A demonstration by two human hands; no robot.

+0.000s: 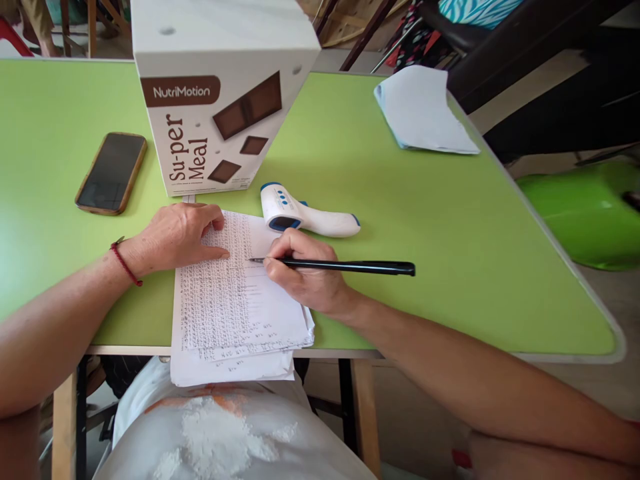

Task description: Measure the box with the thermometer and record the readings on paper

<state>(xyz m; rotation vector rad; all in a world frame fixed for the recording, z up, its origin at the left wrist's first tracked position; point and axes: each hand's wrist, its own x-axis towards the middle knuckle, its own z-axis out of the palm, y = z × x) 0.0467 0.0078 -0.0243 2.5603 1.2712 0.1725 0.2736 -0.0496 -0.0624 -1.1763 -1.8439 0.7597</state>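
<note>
Head view: a stack of paper (220, 300) lay at the near edge of the green table (475, 267), its lower end jutting past that edge. The sheets were white and slightly fanned; the top one bore dense columns of small dark handwriting on its left and middle, while its right side was mostly blank.

The left hand (183, 233), with a red bracelet (125, 263) at the wrist, rested on the upper left of the stack, gripping nothing; its fingers were loosely bent, the thumb extended and parted from them. The right hand (310, 273) grasped a black pen (365, 267) near its point, thumb and forefinger closed on the barrel, the tip at the writing.

A white thermometer (313, 215) lay just beyond the right hand. A box (200, 143) stood toward the far edge, with a phone (113, 173) to its left. Folded paper (425, 110) lay by the far right corner.
</note>
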